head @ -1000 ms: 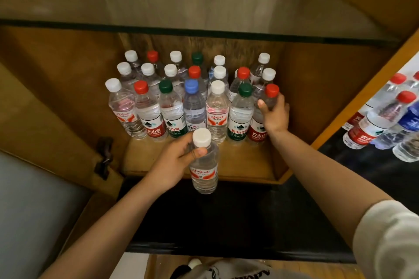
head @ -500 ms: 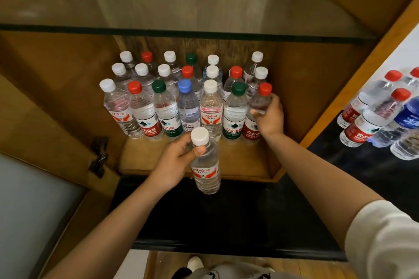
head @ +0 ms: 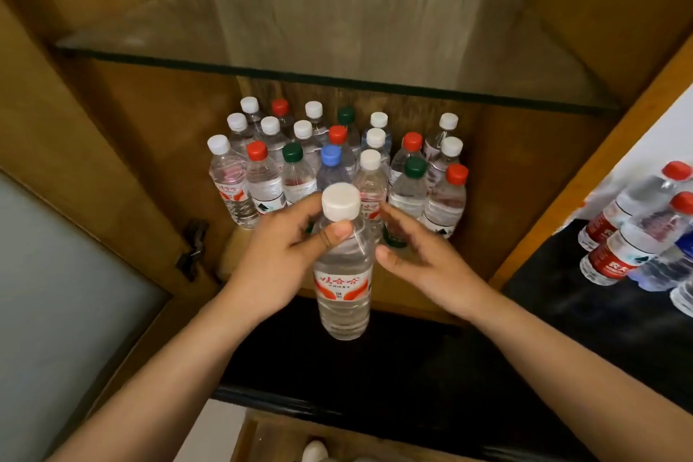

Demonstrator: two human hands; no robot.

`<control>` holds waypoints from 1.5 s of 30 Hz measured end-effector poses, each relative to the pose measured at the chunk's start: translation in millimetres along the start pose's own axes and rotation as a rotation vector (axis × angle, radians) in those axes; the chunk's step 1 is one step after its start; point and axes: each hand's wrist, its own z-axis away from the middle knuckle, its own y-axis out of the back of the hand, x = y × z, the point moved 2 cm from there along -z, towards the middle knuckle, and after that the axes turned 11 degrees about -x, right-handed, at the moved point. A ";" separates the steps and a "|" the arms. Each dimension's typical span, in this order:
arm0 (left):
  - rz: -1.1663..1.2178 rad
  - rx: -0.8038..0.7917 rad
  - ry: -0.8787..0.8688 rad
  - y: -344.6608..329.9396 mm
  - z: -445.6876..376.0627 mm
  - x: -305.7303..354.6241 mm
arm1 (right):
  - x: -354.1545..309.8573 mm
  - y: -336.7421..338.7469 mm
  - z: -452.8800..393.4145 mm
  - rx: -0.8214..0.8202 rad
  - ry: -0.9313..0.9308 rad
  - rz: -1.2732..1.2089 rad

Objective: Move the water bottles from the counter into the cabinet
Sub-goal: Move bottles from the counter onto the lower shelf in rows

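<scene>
My left hand (head: 277, 255) grips a white-capped water bottle (head: 343, 274) by its neck, upright, in front of the open wooden cabinet (head: 532, 176). My right hand (head: 420, 255) hovers just right of that bottle, fingers relaxed and holding nothing. On the cabinet floor behind stand several bottles in rows, with white, red, green and blue caps; the red-capped bottle (head: 446, 199) ends the front row on the right. More bottles (head: 633, 232) stand on the black counter (head: 585, 326) at the right.
A glass shelf (head: 337, 45) spans the cabinet above the bottles. The cabinet door (head: 67, 274) with a frosted pane stands open at the left, its hinge (head: 193, 248) near the shelf edge. The black counter top also runs below the cabinet.
My right hand has left the red-capped bottle at the row's right end and come back beside the held bottle. My left hand has lifted that bottle up and nearer.
</scene>
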 end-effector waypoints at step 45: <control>-1.018 0.200 0.218 202.2 -109.3 39.2 | -282.6 64.6 -343.1 0.257 0.369 -0.297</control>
